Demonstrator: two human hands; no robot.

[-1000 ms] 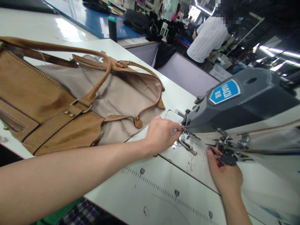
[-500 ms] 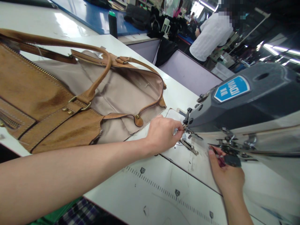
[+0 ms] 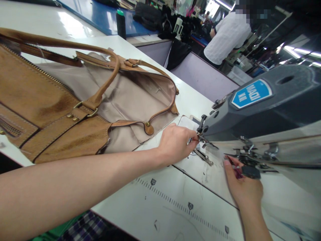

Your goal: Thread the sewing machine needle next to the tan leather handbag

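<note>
A sewing machine [image 3: 253,97] with a blue label stands on the right. My left hand [image 3: 177,144] is closed in a pinch beside its needle area; what the fingertips grip there, perhaps thread, is too fine to make out. Under the machine's arm, my right hand [image 3: 244,190] curls around a small pointed tool [image 3: 237,170] with dark red parts, half hidden by the fingers and a dark machine knob. Left of the machine lies a tan leather handbag [image 3: 57,124], unzipped, its beige lining [image 3: 127,97] showing and part of its side seam open.
A ruler scale [image 3: 190,206] is printed on the white machine table. Loose thread bits lie near it. Behind the bag stands a black thread cone [image 3: 121,25] with a green top. A person in a white shirt [image 3: 227,38] stands beyond a low partition [image 3: 200,73].
My left hand stays pinched at the needle area with barely any shift. My right hand keeps its hold, and the tool's dark tip shows less. The whole view has shifted slightly.
</note>
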